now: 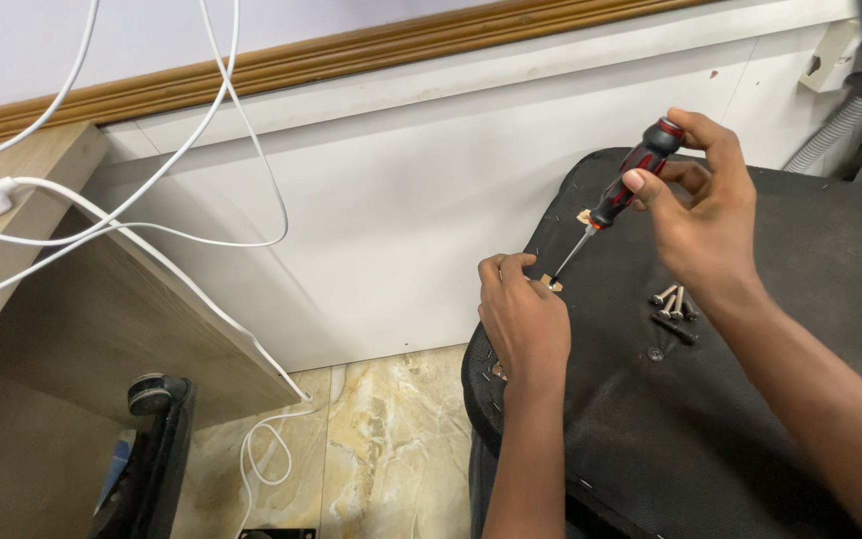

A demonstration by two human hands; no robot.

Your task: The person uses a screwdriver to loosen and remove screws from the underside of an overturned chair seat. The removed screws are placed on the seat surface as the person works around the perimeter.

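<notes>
right arm (820, 399) comes in at lower right, right hand (705, 215) wrapped round the red-black screwdriver (623, 190), left hand (523, 309) pinching at its tip mid-frame on the black seat underside (800, 260); a slip could jab those fingers or scatter the loose screws (672, 301).

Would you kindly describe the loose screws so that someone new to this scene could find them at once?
Start at the black fabric panel filling the lower right. Below the right hand, which holds the red-and-black screwdriver, a small cluster of silver screws lies on the fabric. They are the only shiny loose metal there; the dark bolt beside them is black.
</notes>
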